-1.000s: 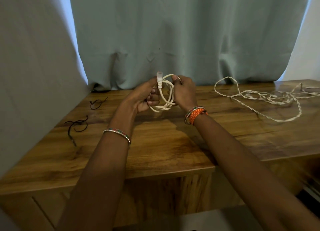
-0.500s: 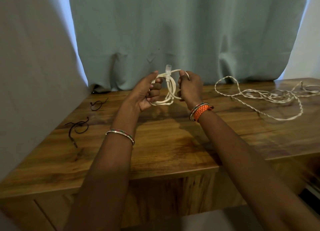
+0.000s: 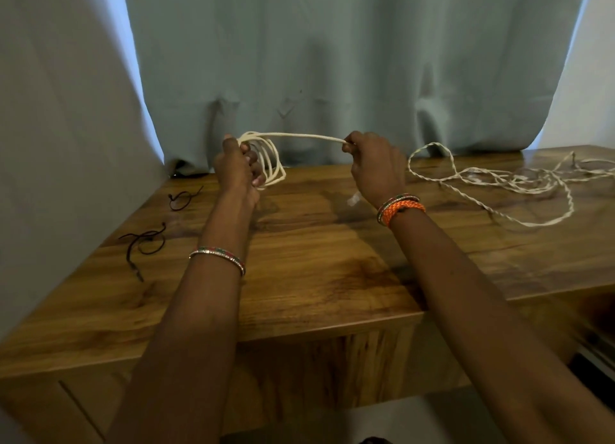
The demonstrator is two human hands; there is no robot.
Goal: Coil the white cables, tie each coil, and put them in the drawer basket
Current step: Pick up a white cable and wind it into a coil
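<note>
At the far left of the wooden tabletop, 2 dark ties lie flat and apart from each other: the nearer tie forms a loose loop with trailing ends, and the farther tie lies closer to the curtain.

The left hand is raised above the back part of the tabletop. Its fingers are curled round a white cable coil of several loops, with the thumb pressing on the top of the bundle. The loops hang down from the hand and do not touch the wood. A thin beaded bangle sits on the left forearm.

From the top of the coil, 1 straight length of the white cable runs level to the right and ends in the right hand. That hand pinches the strand between the thumb and the curled fingers, at about the same height as the left hand. A pale, blurred piece shows below the right hand; it appears to be the connector end of the cable, but this cannot be confirmed. Orange and multicoloured bracelets wrap the right wrist.

To the right, a second white cable, twisted in appearance, lies uncoiled on the tabletop in loose loops and tangles that extend to the right edge of the view. It is near the right hand but not touching it.
</note>
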